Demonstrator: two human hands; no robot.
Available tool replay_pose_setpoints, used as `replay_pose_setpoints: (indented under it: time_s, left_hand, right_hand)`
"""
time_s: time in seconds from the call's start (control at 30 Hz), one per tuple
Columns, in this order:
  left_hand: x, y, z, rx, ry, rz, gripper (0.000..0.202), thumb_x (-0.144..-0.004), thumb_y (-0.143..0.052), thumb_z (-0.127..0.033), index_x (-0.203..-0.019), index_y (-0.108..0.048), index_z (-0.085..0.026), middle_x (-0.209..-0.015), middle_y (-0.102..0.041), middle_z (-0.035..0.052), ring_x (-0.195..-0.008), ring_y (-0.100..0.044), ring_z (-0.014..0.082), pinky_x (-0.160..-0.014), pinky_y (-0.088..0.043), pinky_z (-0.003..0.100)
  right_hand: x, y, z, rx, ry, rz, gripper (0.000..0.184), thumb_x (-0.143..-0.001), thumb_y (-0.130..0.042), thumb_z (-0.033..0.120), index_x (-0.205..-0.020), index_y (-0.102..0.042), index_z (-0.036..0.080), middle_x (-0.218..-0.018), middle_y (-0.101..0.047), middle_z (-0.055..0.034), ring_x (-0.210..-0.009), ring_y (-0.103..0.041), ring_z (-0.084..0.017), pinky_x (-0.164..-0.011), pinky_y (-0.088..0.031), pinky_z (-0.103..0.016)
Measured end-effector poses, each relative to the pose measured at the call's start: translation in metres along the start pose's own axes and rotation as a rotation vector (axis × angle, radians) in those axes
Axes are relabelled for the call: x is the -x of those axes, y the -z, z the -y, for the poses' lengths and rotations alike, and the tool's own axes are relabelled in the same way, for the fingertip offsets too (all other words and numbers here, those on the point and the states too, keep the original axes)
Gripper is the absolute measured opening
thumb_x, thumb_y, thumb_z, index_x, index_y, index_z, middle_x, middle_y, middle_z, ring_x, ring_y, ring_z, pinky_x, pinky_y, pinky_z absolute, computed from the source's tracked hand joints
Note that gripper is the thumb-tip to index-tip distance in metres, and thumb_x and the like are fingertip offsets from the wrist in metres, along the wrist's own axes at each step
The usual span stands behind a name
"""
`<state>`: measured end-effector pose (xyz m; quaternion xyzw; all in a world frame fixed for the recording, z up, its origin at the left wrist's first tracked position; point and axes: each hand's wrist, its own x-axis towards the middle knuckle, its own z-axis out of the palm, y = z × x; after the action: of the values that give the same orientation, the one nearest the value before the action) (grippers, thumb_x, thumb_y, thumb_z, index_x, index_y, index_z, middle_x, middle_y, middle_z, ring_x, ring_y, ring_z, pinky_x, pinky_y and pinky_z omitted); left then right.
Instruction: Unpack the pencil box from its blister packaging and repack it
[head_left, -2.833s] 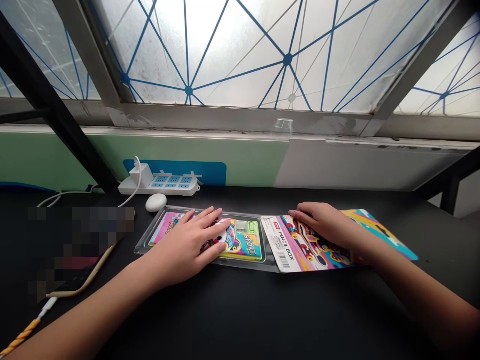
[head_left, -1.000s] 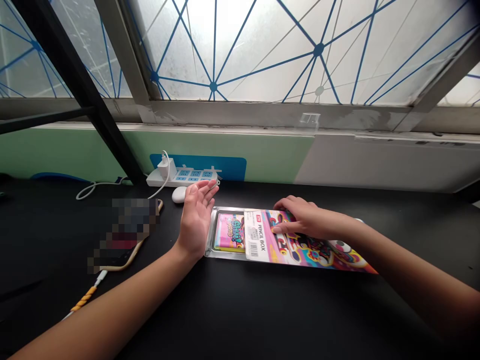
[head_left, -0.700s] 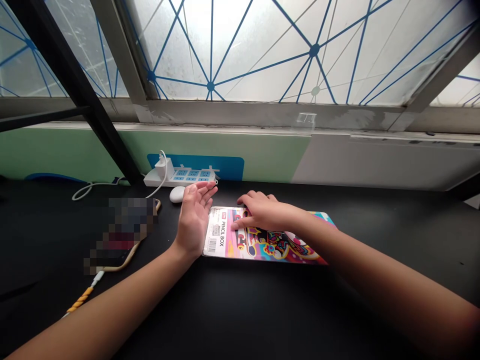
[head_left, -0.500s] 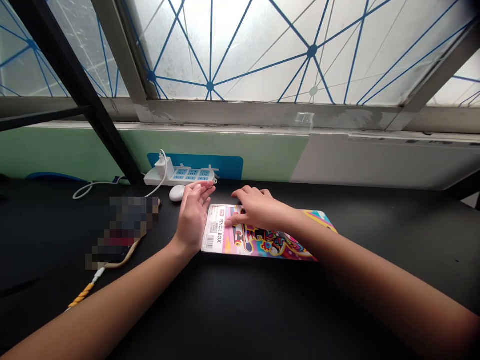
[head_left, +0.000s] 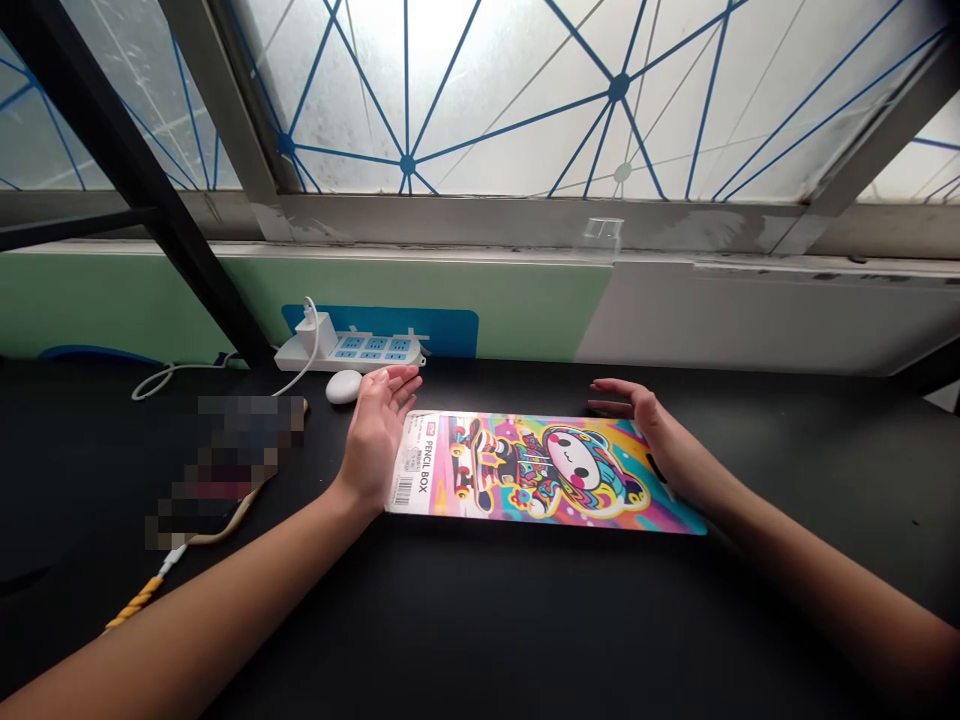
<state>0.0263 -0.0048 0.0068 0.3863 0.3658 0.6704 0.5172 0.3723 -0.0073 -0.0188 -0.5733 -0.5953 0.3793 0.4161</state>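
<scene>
A flat, brightly printed pencil box (head_left: 517,470) lies lengthwise on the black table, its cartoon figure facing up and a white "PENCIL BOX" label at the left end. Beside that labelled end rests my left hand (head_left: 375,430), palm turned inward and fingers stretched out. At the opposite end is my right hand (head_left: 652,435), fingers extended past the far corner and its edge against or very near the box. Neither hand is wrapped round the box; whether the palms press on its ends I cannot tell.
Just beyond my left hand sits a small white rounded case (head_left: 343,387), in front of a white power strip (head_left: 375,350) with a plugged-in charger (head_left: 316,335). A phone-like device (head_left: 240,480), blurred out, lies left with a cable (head_left: 139,600). A black post (head_left: 202,270) slants at the left.
My right hand has moved from lying over the box's left half to its right end, uncovering the printed figure. My left hand stays by the label. The view has shifted slightly.
</scene>
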Motion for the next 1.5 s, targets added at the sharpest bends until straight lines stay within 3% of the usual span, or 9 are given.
replay_pose_setpoints:
  time_s: [0.13,0.27,0.4,0.6,0.77,1.0,1.23,1.33,1.5]
  left_hand:
    - [0.003,0.000,0.001,-0.058,0.001,-0.027,0.018,-0.095,-0.052,-0.027,-0.110,-0.060,-0.023,-0.135,-0.063,0.0097,-0.136,-0.055,0.0261,-0.120,-0.035,0.046]
    - [0.001,0.000,0.000,-0.209,0.111,-0.095,0.049,-0.073,-0.051,0.001,-0.115,-0.058,-0.023,-0.139,-0.061,0.0092,-0.136,-0.055,0.0248,-0.118,-0.039,0.046]
    - [-0.002,-0.001,-0.001,-0.267,0.242,-0.100,0.055,-0.071,-0.046,0.005,-0.117,-0.058,-0.023,-0.137,-0.064,0.0097,-0.135,-0.057,0.0248,-0.116,-0.042,0.048]
    - [0.000,-0.003,-0.004,-0.230,0.332,-0.014,0.036,-0.090,-0.050,-0.004,-0.120,-0.055,-0.023,-0.130,-0.071,0.0117,-0.129,-0.063,0.0265,-0.085,-0.061,0.036]
    - [0.001,-0.002,-0.003,-0.231,0.350,-0.007,0.039,-0.089,-0.051,-0.001,-0.120,-0.054,-0.023,-0.131,-0.071,0.0109,-0.123,-0.068,0.0249,-0.073,-0.063,0.028]
    - [0.001,-0.003,-0.006,-0.233,0.398,-0.040,0.036,-0.091,-0.059,-0.009,-0.122,-0.051,-0.024,-0.134,-0.070,0.0140,-0.080,-0.079,0.0233,-0.057,-0.063,0.033]
    - [0.000,-0.001,-0.005,-0.197,0.402,-0.060,0.034,-0.093,-0.062,-0.013,-0.123,-0.050,-0.026,-0.132,-0.071,0.0135,-0.085,-0.079,0.0246,-0.062,-0.065,0.036]
    - [0.001,-0.003,-0.006,-0.209,0.402,-0.070,0.029,-0.095,-0.062,-0.018,-0.121,-0.051,-0.025,-0.129,-0.072,0.0123,-0.077,-0.078,0.0223,-0.061,-0.063,0.036]
    - [0.003,-0.002,-0.006,-0.194,0.365,-0.038,0.013,-0.100,-0.059,-0.036,-0.101,-0.058,-0.023,-0.100,-0.078,0.0067,-0.071,-0.075,0.0206,-0.065,-0.062,0.035]
  right_hand:
    - [-0.003,-0.014,0.009,-0.188,-0.010,-0.028,0.068,-0.092,-0.031,0.083,-0.126,-0.062,0.032,-0.140,-0.063,-0.0094,-0.129,-0.062,-0.031,-0.103,-0.057,-0.046]
    - [-0.003,-0.011,0.015,-0.121,-0.030,-0.051,0.068,-0.089,-0.039,0.085,-0.114,-0.069,0.029,-0.118,-0.072,-0.0096,-0.118,-0.067,-0.030,-0.098,-0.058,-0.042]
    - [0.000,-0.007,0.020,0.011,-0.039,0.024,0.064,-0.088,-0.046,0.083,-0.113,-0.071,0.029,-0.111,-0.073,-0.0078,-0.104,-0.071,-0.029,-0.089,-0.060,-0.040]
    - [0.002,-0.006,0.030,0.224,-0.001,0.096,0.058,-0.092,-0.045,0.077,-0.105,-0.071,0.027,-0.109,-0.075,-0.0064,-0.102,-0.071,-0.031,-0.087,-0.058,-0.043]
    - [0.004,-0.003,0.031,0.330,0.027,0.151,0.052,-0.096,-0.044,0.071,-0.102,-0.070,0.026,-0.101,-0.077,-0.0051,-0.095,-0.072,-0.030,-0.078,-0.058,-0.040]
    - [0.006,-0.002,0.035,0.475,0.155,0.161,0.042,-0.095,-0.051,0.065,-0.095,-0.070,0.027,-0.092,-0.078,-0.0041,-0.082,-0.072,-0.027,-0.066,-0.056,-0.038]
    - [0.007,-0.006,0.035,0.553,0.216,0.073,0.040,-0.091,-0.058,0.065,-0.090,-0.067,0.026,-0.084,-0.074,-0.0046,-0.069,-0.066,-0.023,-0.057,-0.052,-0.036]
    - [0.008,-0.006,0.038,0.578,0.248,0.025,0.042,-0.087,-0.062,0.068,-0.089,-0.066,0.026,-0.083,-0.073,-0.0053,-0.068,-0.065,-0.023,-0.057,-0.051,-0.036]
    - [0.010,-0.002,0.043,0.621,0.426,-0.122,0.045,-0.082,-0.067,0.070,-0.091,-0.062,0.026,-0.088,-0.067,-0.0064,-0.073,-0.064,-0.025,-0.066,-0.053,-0.039]
